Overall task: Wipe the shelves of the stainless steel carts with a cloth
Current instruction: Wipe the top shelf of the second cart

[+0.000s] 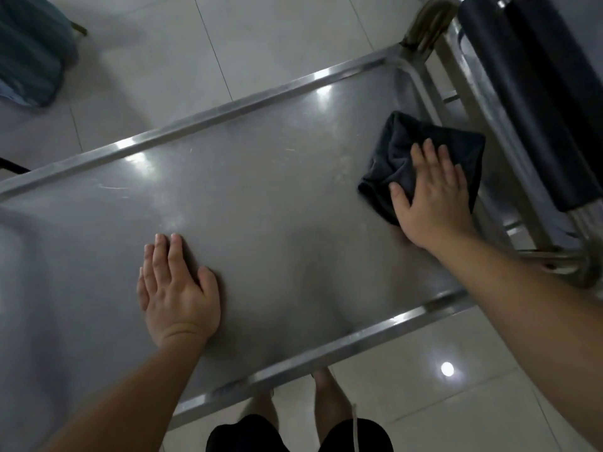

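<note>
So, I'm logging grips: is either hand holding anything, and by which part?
Nothing is gripped. The right hand presses flat on the dark cloth, on its near half; the left hand rests flat on the steel table.

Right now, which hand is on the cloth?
The right hand: it presses flat on the dark cloth. The left hand lies flat on the bare table, away from the cloth.

Bare forearms (114, 402), black shorts (235, 435) (white drawstring (355, 429))
</note>
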The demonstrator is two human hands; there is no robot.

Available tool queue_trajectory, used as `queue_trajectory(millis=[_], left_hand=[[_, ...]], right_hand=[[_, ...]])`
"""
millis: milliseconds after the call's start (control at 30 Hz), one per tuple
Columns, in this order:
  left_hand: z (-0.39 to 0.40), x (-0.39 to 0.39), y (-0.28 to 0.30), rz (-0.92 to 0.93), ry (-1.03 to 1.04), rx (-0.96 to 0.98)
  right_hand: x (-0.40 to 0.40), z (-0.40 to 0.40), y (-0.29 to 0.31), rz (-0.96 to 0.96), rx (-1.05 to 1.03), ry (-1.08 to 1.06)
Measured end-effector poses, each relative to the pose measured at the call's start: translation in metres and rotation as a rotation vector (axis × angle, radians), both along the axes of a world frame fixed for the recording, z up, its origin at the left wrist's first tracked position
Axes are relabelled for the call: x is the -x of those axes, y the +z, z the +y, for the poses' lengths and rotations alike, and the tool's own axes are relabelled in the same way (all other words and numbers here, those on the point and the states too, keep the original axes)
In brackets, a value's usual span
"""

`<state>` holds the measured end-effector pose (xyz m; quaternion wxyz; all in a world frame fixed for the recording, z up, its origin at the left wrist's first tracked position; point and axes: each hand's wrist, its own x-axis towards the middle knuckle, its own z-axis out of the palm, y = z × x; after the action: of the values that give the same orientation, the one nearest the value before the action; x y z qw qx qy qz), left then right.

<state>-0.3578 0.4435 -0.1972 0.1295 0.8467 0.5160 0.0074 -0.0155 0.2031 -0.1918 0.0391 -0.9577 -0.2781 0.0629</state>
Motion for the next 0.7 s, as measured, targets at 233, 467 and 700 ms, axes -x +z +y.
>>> queue_trajectory(millis=[233,467,700], left_hand=[[-0.005,-0.005,0.008,0.036,-0.024,-0.009],[0.001,-0.001,0.007,0.020,-0.037,0.044],[0.000,0.005,-0.008,-0.021,-0.027,-0.026]], right_hand=[[0.073,-0.098,0.001,0.037,0.033,-0.067],[0.098,-0.129,0.009,0.113,0.081,-0.035],[-0.002,-0.062,-0.003,-0.006,0.080,0.128]])
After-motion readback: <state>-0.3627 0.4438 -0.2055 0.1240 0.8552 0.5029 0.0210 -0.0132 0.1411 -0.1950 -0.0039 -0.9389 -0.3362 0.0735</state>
